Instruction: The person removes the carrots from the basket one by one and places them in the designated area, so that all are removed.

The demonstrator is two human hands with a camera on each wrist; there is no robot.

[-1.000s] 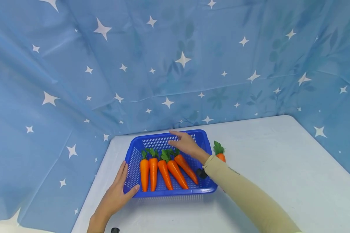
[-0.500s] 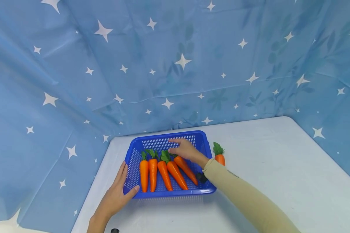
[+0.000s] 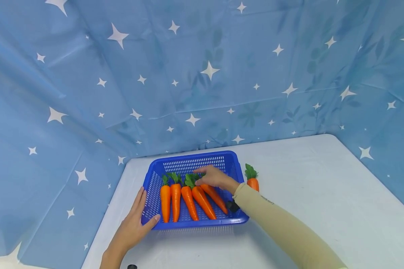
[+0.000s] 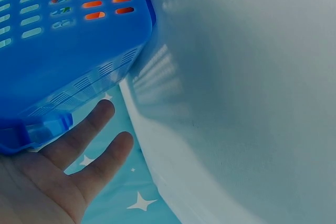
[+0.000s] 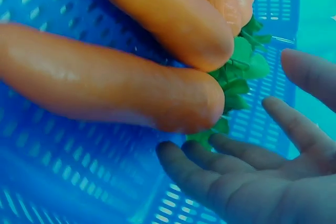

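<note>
5 carrots [image 3: 187,198] are lying side by side in 1 blue basket [image 3: 188,163], tips pointing near and green tops pointing far, and 1 more carrot [image 3: 252,181] is lying outside on the white table [image 3: 306,194], just beside the basket's right wall. 2 hands are working here. The right hand [image 3: 213,176] is reaching into the basket over the green top of the rightmost carrot [image 3: 215,197], fingers spread apart and relaxed, gripping nothing. The left hand [image 3: 134,222] is resting flat against the basket's near left corner, fingers straight, thumb lying along the near rim.

The head view is giving the whole count and layout. The right wrist view is showing what the head view cannot: the fingertips [image 5: 176,158] are hovering just beside the leaves [image 5: 239,72] of 2 carrots, apart from them by a sliver, with the basket's slotted floor [image 5: 63,182] beneath. The left wrist view is looking up from under the basket's corner [image 4: 63,77], where the palm is meeting the rim and 2 fingers [image 4: 100,156] are hanging past the table's edge.

The basket is sitting near the table's far left corner, close to the starry blue cloth [image 3: 202,74]. Open tabletop is stretching right and near of the basket.
</note>
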